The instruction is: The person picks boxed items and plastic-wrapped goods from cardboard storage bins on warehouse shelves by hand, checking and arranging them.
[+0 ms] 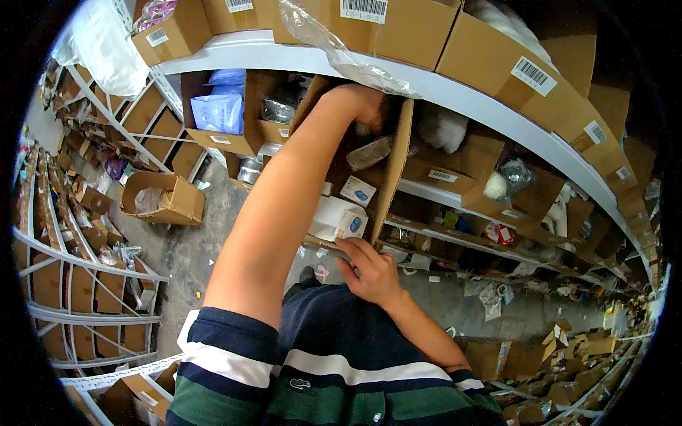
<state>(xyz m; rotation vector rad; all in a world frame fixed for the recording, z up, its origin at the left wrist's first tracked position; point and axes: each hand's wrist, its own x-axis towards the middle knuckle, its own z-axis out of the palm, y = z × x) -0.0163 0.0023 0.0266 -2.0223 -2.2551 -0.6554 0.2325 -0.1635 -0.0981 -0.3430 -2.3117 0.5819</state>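
My left hand (366, 106) reaches deep into a long cardboard bin (393, 170) on the shelf. Its fingers are in shadow, so their grip is hidden. Just below it lies a clear plastic-wrapped packet (370, 153). Nearer me in the same bin are a small white box with a blue picture (357, 192) and a similar white box (350, 224). My right hand (375, 275) is at the bin's near end, fingertips by the lower white box and thumb lower down, apparently gripping the front edge.
Blue packets (217, 113) fill a bin to the left. A plastic bag (341, 60) hangs over the white shelf beam (252, 57) above my left hand. An open carton (163, 199) stands on the floor at left. More bins (444, 167) line the shelf at right.
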